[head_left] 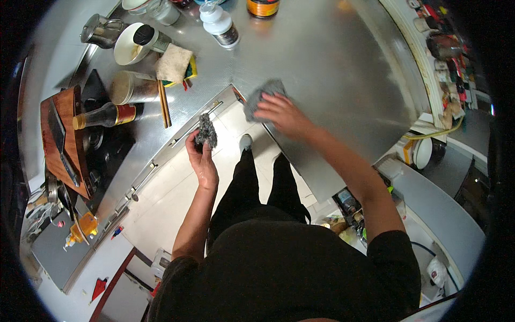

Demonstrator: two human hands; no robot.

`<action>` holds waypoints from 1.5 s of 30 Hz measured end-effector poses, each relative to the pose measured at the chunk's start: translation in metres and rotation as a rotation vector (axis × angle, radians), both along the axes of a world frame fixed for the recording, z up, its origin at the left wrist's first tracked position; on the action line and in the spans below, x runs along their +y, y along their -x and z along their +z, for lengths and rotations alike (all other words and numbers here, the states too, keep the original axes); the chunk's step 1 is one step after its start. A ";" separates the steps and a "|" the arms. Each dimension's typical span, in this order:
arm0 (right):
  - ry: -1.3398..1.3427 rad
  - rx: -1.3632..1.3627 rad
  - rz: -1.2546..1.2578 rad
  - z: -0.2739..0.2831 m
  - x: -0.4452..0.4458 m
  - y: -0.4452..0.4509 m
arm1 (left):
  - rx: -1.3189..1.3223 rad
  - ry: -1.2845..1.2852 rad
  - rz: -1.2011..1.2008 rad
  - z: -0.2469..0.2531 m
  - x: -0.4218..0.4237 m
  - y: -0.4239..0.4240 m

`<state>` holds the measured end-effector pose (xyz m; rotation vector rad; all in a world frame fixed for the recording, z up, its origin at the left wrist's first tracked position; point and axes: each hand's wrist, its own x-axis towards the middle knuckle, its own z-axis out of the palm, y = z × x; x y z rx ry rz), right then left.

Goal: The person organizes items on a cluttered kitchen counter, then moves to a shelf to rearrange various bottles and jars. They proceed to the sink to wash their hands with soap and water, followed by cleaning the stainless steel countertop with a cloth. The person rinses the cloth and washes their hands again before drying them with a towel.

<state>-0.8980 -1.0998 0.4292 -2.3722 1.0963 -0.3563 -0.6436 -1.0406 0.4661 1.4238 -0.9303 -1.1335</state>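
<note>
My left hand (201, 161) grips a dark grey steel wool scourer (207, 131), held up over the floor in front of the counter's edge. My right hand (281, 112) lies palm down on a grey cloth (267, 94), pressed on the stainless steel countertop (322, 72) at its inner corner. The cloth's edges are slightly blurred. Left of the hands, a beige and green sponge (175, 64) rests near a pair of wooden chopsticks (164, 106).
On the counter's left stand a lidded plastic jar (130, 87), a sauce bottle (106, 114), a white bowl (124, 44) and a metal pitcher (98, 30). A white bottle (219, 24) and an orange-banded container (262, 7) stand farther back. A knife lies on a wooden board (76, 149).
</note>
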 end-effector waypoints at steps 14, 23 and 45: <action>-0.125 0.132 -0.447 0.028 0.229 0.063 | 0.009 0.088 -0.109 0.007 -0.040 -0.001; 0.151 0.018 -0.647 -0.002 -0.014 0.003 | -0.164 0.076 -0.293 0.003 -0.008 -0.005; 0.152 0.194 -1.342 0.000 0.130 0.209 | -0.014 0.745 -1.167 0.092 -0.037 0.515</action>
